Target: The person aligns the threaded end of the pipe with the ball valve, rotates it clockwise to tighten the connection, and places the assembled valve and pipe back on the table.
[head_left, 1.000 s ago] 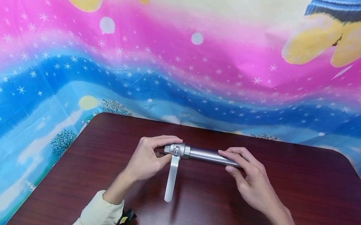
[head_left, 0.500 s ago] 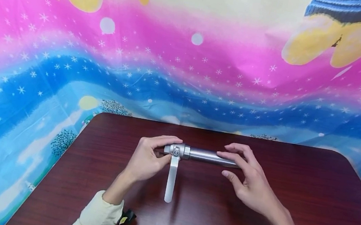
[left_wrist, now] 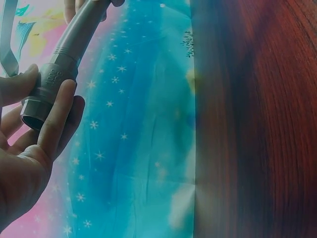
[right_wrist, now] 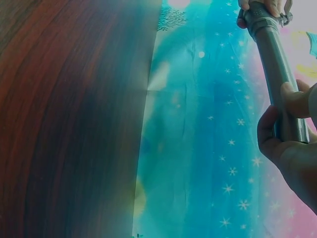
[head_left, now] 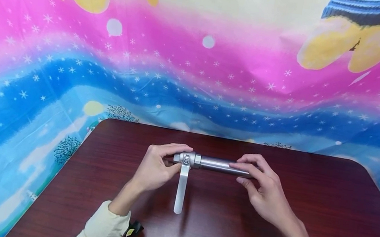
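Note:
A silver ball valve [head_left: 186, 158] with a long flat lever [head_left: 181, 189] joins a steel pipe [head_left: 214, 164], which extends to the right. My left hand [head_left: 154, 168] grips the valve body, thumb on the near side and fingers over the far side. In the left wrist view the hollow end of the valve [left_wrist: 35, 113] faces my palm. My right hand [head_left: 266, 192] holds the pipe near its far end. Thumb and fingers curl round the pipe [right_wrist: 273, 64] in the right wrist view. The lever points toward me. The pipe's right end is partly hidden by my fingers.
Below the hands lies a dark red-brown wooden table [head_left: 212, 225] with rounded far corners. A colourful cloth backdrop [head_left: 182, 65] with snowflakes hangs behind it. Black wrist mounts [head_left: 135, 229] sit by both pale sleeves [head_left: 104, 223].
My right thumb and fingers loosened from the pipe half a second ago and have closed on it again. My left hand and the valve stay nearly still.

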`<state>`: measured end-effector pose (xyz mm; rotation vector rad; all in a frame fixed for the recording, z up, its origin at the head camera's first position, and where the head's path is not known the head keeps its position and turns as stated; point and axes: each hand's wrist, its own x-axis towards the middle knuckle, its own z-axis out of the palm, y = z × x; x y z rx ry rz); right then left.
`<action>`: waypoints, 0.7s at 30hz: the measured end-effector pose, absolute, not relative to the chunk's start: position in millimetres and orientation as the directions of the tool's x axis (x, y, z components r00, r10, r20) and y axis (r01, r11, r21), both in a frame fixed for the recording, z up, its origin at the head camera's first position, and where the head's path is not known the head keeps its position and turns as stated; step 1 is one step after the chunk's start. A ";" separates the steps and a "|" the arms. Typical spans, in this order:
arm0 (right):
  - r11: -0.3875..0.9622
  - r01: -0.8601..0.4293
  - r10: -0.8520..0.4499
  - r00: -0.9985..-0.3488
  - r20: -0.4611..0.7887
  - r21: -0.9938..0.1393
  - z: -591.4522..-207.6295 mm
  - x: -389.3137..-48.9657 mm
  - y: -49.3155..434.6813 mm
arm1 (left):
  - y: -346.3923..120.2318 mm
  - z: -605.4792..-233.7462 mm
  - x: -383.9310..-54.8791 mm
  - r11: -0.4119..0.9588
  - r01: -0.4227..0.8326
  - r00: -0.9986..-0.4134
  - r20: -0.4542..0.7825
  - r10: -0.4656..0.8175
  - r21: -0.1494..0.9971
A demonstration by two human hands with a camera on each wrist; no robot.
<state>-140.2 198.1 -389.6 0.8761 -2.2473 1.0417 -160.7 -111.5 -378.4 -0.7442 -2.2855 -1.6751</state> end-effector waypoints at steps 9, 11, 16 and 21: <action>0.496 -0.719 -0.344 -0.678 0.650 -0.487 -388.2 -139.6 197.8 | -111.6 -377.0 -160.6 0.233 0.514 -0.850 0.455 0.266 0.825; 0.499 -0.711 -0.344 -0.688 0.639 -0.497 -388.3 -139.8 198.5 | -111.7 -376.7 -160.7 0.232 0.513 -0.851 0.454 0.265 0.826; 0.501 -0.712 -0.352 -0.686 0.636 -0.491 -389.5 -141.2 199.7 | -112.2 -376.9 -161.3 0.228 0.508 -0.853 0.450 0.263 0.831; 0.513 -0.717 -0.368 -0.680 0.634 -0.472 -390.4 -140.4 199.0 | -112.2 -377.7 -161.1 0.219 0.506 -0.854 0.449 0.264 0.834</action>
